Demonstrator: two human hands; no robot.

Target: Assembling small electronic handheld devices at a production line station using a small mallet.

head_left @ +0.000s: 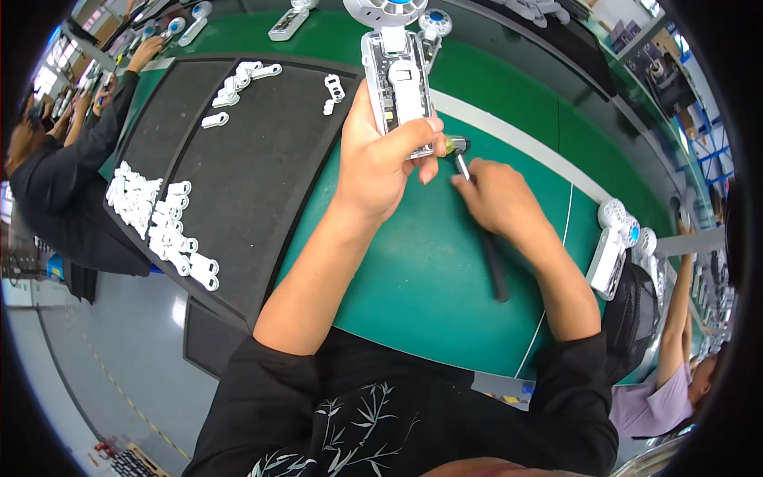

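My left hand (372, 168) is wrapped around the handle of a white handheld fan (380, 103), held up over the green mat with its round head away from me. The handle's housing is open or see-through, and a white strip-shaped part with a ring end (407, 87) sits along its middle. In my right hand (502, 197) is a small hammer (494, 266) with a black grip and metal shaft. Its yellow-green and black head is beside the fan's lower end, close to my left fingers; whether it touches the fan is unclear.
Black foam trays (246, 183) at left carry piles of small white ring-ended parts (171, 226). More fans (610, 250) lie at the mat's right edge, by a dark mesh bag (636, 306). Another fan (434, 25) is behind the held one. Co-workers sit at left and right.
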